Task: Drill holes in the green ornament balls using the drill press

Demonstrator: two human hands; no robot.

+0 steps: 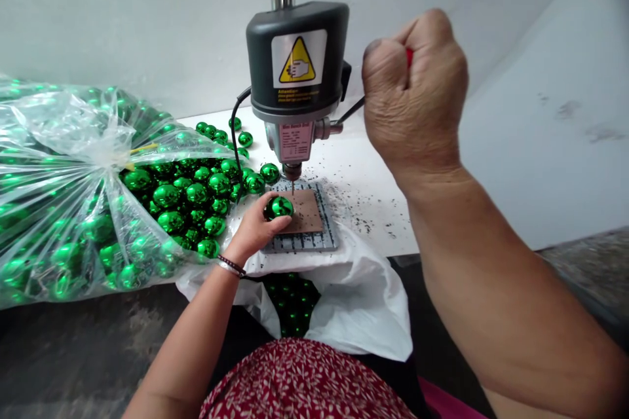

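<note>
My left hand (pixel 258 226) has its thumb and fingers closed around a shiny green ball (pixel 282 207), on the left part of a brown board (pixel 308 213). The thin drill bit (pixel 293 187) of a small bench drill (pixel 297 62) points down just by the ball's upper right edge; whether they touch I cannot tell. At the upper right, my right hand (pixel 415 88) is wrapped in a fist around the drill's feed lever (pixel 352 109). A bit of red shows between its fingers, and most of the grip is hidden.
Many green balls (pixel 196 193) spill from a large clear plastic bag (pixel 105 157) at left. Dark shavings lie on the white table (pixel 378 177) and grey drill base (pixel 330 236). A white bag (pixel 363 294) holding more green balls hangs below the front edge. A black cable (pixel 234 137) hangs beside the drill.
</note>
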